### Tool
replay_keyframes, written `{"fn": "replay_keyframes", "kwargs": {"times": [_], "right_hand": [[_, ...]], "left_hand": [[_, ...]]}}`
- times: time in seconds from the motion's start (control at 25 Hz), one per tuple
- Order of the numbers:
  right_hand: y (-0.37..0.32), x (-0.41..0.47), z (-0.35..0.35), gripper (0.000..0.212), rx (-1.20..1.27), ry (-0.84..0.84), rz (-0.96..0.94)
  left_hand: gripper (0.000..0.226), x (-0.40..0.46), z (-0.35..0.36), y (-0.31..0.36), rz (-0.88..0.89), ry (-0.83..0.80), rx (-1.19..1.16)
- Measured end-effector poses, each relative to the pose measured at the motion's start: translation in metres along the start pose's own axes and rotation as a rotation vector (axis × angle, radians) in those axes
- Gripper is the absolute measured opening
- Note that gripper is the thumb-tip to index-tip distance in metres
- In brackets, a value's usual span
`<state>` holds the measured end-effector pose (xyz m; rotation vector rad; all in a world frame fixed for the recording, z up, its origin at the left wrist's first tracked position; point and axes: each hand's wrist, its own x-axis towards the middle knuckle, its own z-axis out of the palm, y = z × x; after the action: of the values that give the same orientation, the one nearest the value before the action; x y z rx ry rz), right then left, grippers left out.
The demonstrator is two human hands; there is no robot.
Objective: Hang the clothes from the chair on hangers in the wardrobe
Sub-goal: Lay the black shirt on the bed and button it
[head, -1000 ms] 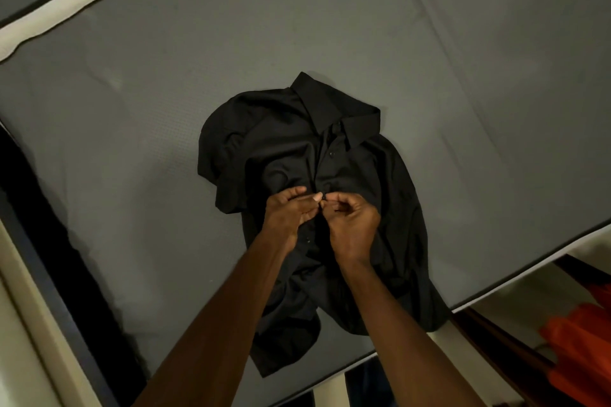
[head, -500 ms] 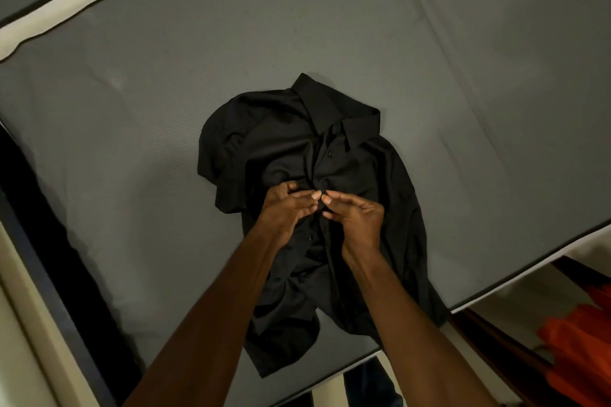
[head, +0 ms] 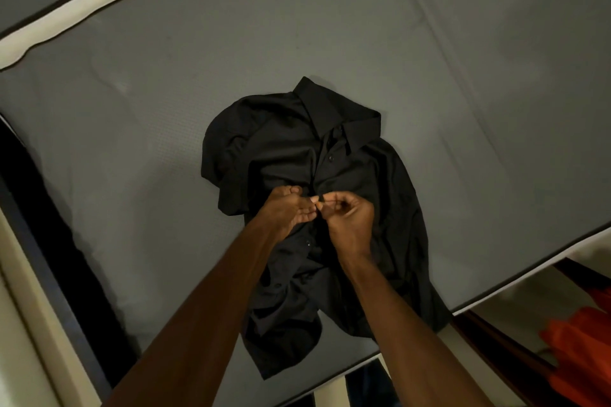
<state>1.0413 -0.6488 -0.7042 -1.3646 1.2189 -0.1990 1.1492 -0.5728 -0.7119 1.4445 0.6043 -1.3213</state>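
A black shirt lies face up on a grey bed, collar away from the person, hem crumpled at the near edge. Both hands meet over the placket at mid-chest. The left hand has its fingers curled with the tips pressed to the cloth edge; the right hand pinches the same spot between thumb and forefinger. They look to be working a button, but whether it is going in or coming out cannot be told.

As for progress, this looks like an early stage: the shirt is on the bed, not on a hanger, and no hanger or wardrobe shows. An orange garment at the lower right, cut off by the frame, may be waiting its turn; what it rests on is unclear.

The button under the fingertips is hidden. Black on black in dim light makes the sleeves and lower folds hard to read
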Motion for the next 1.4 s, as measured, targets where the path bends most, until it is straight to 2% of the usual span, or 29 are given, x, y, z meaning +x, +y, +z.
{"fn": "replay_keyframes", "kwargs": {"times": [0.12, 0.32, 0.56, 0.72, 0.8, 0.92, 1.04, 1.08, 1.16, 1.28, 1.4], "right_hand": [[0.001, 0.002, 0.0, 0.014, 0.041, -0.035, 0.075], [-0.008, 0.003, -0.006, 0.009, 0.284, -0.043, 0.284], [-0.019, 0.015, -0.011, 0.014, 0.256, -0.028, 0.433], [-0.026, 0.025, -0.016, 0.013, 0.232, -0.026, 0.388], [-0.031, 0.032, -0.017, 0.015, 0.243, -0.016, 0.364], [-0.038, 0.046, -0.013, 0.017, 0.197, -0.018, 0.242], [-0.049, 0.065, -0.009, 0.011, 0.251, -0.042, 0.112], [-0.049, 0.071, -0.01, 0.017, 0.264, -0.042, 0.087], [-0.046, 0.074, -0.018, 0.026, 0.149, 0.012, -0.001], [-0.027, 0.045, -0.032, 0.019, -0.107, 0.161, -0.182], [-0.004, -0.005, -0.035, 0.019, -0.167, 0.128, -0.223]], "left_hand": [[0.035, -0.001, -0.006, -0.007, 0.047, -0.036, 0.012], [0.03, 0.0, -0.004, -0.014, 0.142, -0.035, -0.034], [0.032, -0.003, 0.0, -0.024, 0.425, 0.065, 0.148], [0.037, -0.001, 0.005, -0.005, 0.607, 0.054, 0.37], [0.031, 0.001, 0.011, 0.008, 0.692, 0.034, 0.454], [0.023, 0.005, 0.021, 0.028, 0.795, 0.09, 0.518], [0.035, 0.011, 0.024, 0.048, 0.783, 0.13, 0.491], [0.04, 0.011, 0.022, 0.051, 0.787, 0.146, 0.513], [0.035, 0.008, 0.017, 0.044, 0.868, 0.217, 0.615], [0.018, -0.013, 0.0, 0.008, 0.94, 0.321, 0.699], [0.009, -0.022, -0.019, -0.033, 0.928, 0.324, 0.805]]}}
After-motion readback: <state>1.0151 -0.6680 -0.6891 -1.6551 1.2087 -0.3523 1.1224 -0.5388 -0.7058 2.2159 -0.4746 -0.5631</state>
